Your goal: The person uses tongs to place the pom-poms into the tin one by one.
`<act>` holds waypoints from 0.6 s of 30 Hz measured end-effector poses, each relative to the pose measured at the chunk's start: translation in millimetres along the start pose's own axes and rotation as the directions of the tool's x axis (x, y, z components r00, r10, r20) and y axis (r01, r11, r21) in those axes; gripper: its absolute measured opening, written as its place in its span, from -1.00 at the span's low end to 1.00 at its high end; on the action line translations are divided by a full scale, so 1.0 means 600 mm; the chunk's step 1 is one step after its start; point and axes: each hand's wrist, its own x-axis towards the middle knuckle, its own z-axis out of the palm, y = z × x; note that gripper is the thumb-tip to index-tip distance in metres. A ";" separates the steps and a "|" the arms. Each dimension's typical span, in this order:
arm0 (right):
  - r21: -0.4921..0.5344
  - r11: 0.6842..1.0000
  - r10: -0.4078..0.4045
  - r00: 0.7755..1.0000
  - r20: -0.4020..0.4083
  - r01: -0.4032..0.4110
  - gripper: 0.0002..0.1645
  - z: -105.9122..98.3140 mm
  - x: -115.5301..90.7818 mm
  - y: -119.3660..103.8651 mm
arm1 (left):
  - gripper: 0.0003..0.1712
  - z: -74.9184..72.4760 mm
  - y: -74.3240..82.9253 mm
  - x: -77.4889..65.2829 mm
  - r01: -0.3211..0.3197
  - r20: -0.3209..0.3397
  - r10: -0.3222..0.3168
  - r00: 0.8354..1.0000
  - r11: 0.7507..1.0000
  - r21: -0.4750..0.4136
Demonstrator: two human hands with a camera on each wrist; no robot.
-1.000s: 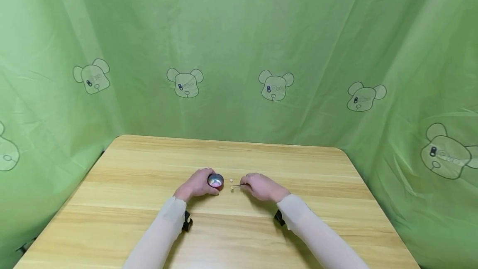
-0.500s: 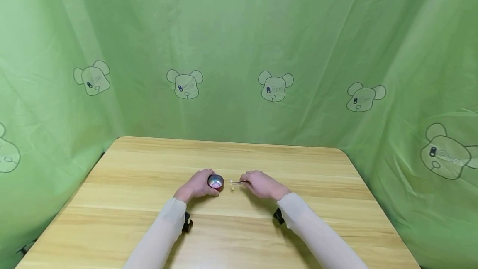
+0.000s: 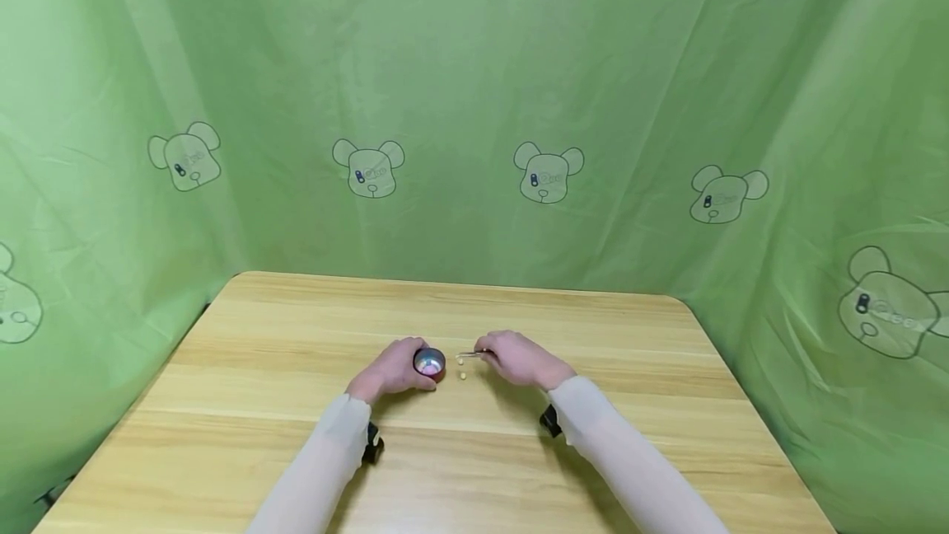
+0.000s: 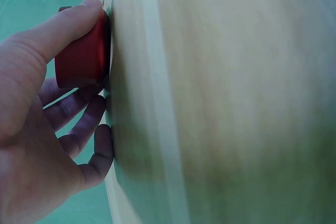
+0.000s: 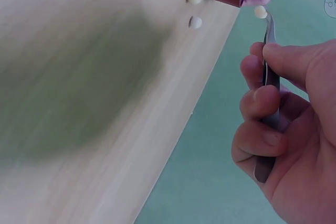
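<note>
My left hand (image 3: 393, 366) grips a small round red tin (image 4: 81, 56) that stands on the table, thumb on the near side. In the head view the tin's shiny inside faces up, with something pinkish in it that is too small to make out. Curved-tip metal tweezers (image 5: 271, 72) lie between the thumb and fingers of my right hand (image 3: 519, 358). A small pale ball (image 5: 260, 12) is pinched at their tips, above the table. Two more pale balls rest on the wood beside the tin, a nearer one (image 3: 463, 376) and another (image 5: 195, 22).
The wood-grain table (image 3: 474, 468) extends around both hands. Behind it and at its sides hangs a green curtain (image 3: 460, 237) with bear-head drawings. Each wrist carries a black camera mount, such as the left one (image 3: 373, 443).
My right hand has risen and moved away from me, lifting the tweezers from the nearer ball to a higher, farther spot with a ball in their tips. The left hand and tin stay put.
</note>
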 end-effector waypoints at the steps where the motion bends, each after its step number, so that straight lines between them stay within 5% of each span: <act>1: -0.003 1.000 -0.006 1.000 -0.003 0.006 -0.84 -0.001 0.002 0.000 | -0.37 0.000 0.000 0.000 -0.001 -0.001 0.001 1.000 1.000 0.001; 18: -0.014 1.000 -0.027 1.000 -0.003 0.027 -0.83 -0.012 0.027 -0.017 | -0.37 0.000 0.002 0.000 -0.003 -0.012 0.003 1.000 1.000 0.021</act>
